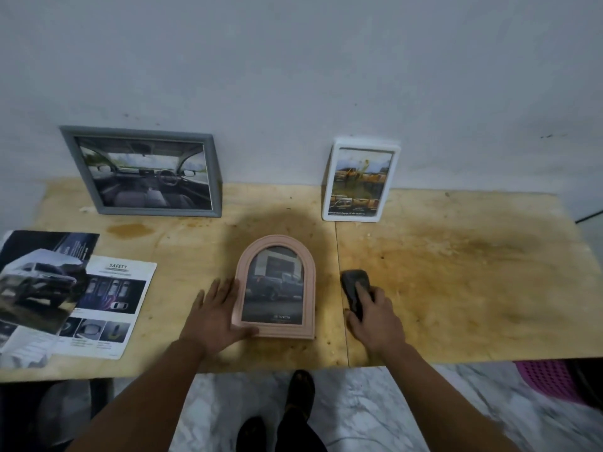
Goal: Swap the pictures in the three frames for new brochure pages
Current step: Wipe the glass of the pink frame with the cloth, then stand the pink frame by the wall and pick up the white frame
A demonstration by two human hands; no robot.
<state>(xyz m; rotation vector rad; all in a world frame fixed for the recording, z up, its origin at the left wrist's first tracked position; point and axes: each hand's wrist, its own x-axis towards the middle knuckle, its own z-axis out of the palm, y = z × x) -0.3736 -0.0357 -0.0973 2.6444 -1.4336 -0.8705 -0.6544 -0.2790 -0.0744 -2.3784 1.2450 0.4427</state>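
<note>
Where left hand (pixel 217 316) lay flat with fingers spread against pink arched frame (pixel 275 288), read "TOYOTA" under a pickup picture. Right of it, right hand (pixel 375 318) curled around dark object (pixel 354 290). Left of left hand, brochure pages (pixel 73 298) headed "SAFETY". Beyond, grey frame (pixel 143 172) and white frame (pixel 359 182) leaned on wall (pixel 293 76).

A plain, makeshift work area, perhaps a back room or home workspace; which one cannot be told. A stained bare plywood tabletop (pixel 456 272) stands against an unpainted-looking, scuffed grey wall (pixel 293 76), over a white marble-patterned floor (pixel 375 412). A pink plastic basket (pixel 548 380) sits below.
</note>
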